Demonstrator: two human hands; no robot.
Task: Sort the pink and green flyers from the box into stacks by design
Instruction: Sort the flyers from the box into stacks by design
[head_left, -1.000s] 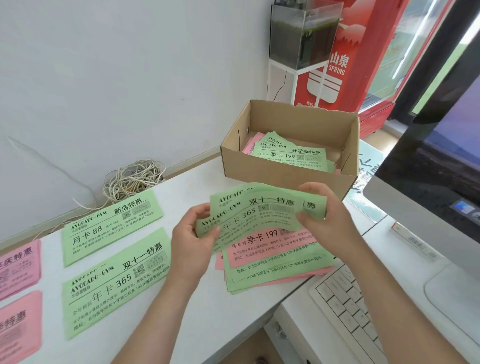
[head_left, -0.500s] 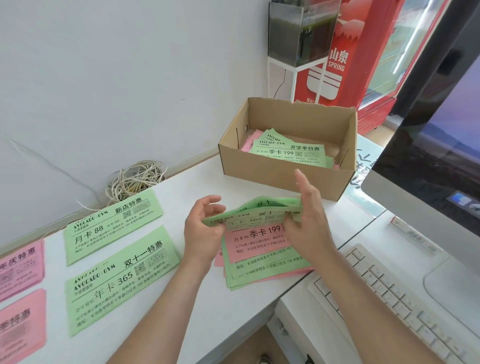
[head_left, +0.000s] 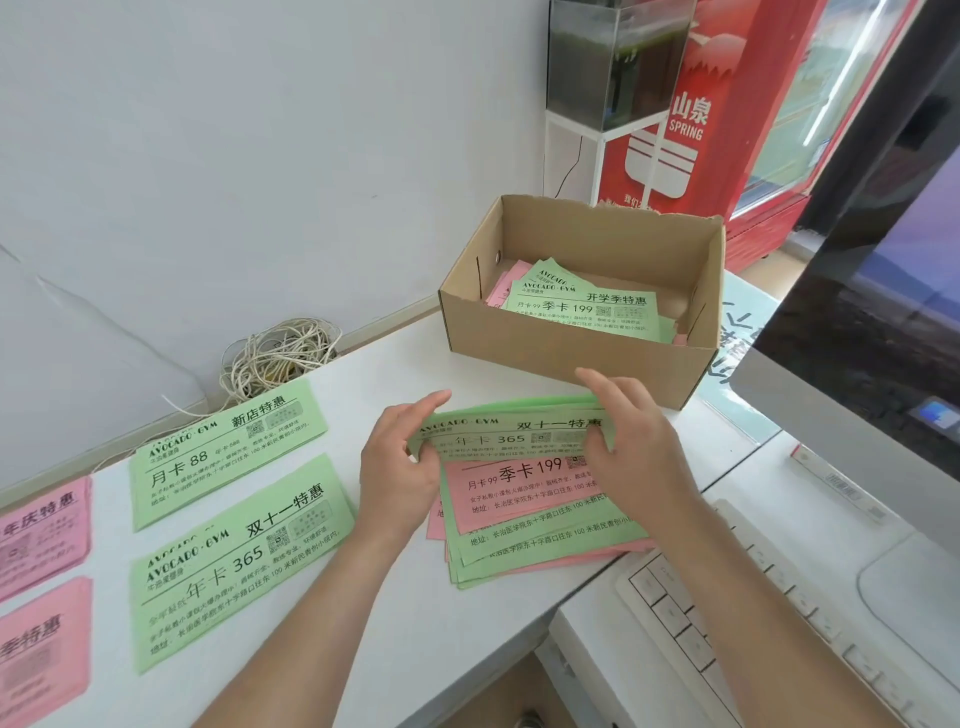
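Got a thin bunch of green flyers (head_left: 514, 431) held in both hands just over the middle of the white surface (head_left: 389, 364). Pinching its left end with the left hand (head_left: 397, 467), thumb underneath and fingers curved over the top edge; gripping its right end with the right hand (head_left: 634, 452), fingers curled over the far edge. Reads 年卡 365 on the top sheet. Sitting right over a messy unsorted pile (head_left: 524, 493) of mixed pink and green, pink sheet on top, down at the near edge of the surface. Can't tell if the bunch touches it or not. Just beyond that, the open cardboard box (head_left: 561, 358) with more flyers in the box (head_left: 582, 306), green on top, a bit of pink peeking out at the left. Over on the left, laid flat: a green 月卡 88 stack (head_left: 223, 452) farther back, a green 年卡 365 stack (head_left: 234, 561) nearer, same design as the bunch in hand, then a far pink stack (head_left: 41, 530) and a near pink stack (head_left: 41, 649), both cut off by the frame edge. Also a tangle of white cord (head_left: 275, 358) by the wall, plus a keyboard (head_left: 727, 623) and monitor (head_left: 857, 364) on the right.
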